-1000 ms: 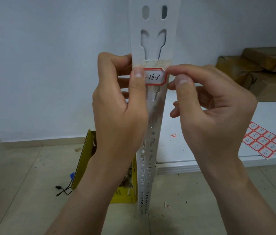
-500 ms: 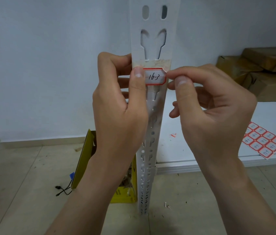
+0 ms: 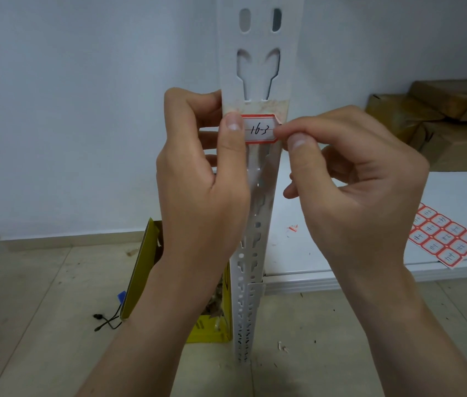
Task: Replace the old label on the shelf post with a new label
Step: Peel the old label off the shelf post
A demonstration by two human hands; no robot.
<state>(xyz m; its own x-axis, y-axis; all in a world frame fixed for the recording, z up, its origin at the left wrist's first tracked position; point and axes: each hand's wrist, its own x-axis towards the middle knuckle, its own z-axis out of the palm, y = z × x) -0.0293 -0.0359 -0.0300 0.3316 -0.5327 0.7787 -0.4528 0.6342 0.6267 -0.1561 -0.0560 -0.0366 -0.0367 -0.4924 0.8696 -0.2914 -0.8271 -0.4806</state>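
Note:
A white slotted shelf post [image 3: 258,67] stands upright in the middle of the view. A red-bordered white label [image 3: 259,129] marked "16-3" lies across it, just below a band of yellowish glue residue [image 3: 272,106]. My left hand [image 3: 200,179] wraps the post from the left, thumb pressed on the label's left end. My right hand [image 3: 355,179] pinches the label's right edge between thumb and forefinger.
A sheet of several red-bordered labels [image 3: 444,239] lies on the white shelf board [image 3: 326,253] at right, with torn red scraps [image 3: 293,228] near the post. Brown cartons [image 3: 441,118] sit at the back right. A yellow box [image 3: 152,270] of scraps stands on the tiled floor.
My right thumb and forefinger have slid down from the label's upper right corner to the middle of its right edge. My left hand has stayed put.

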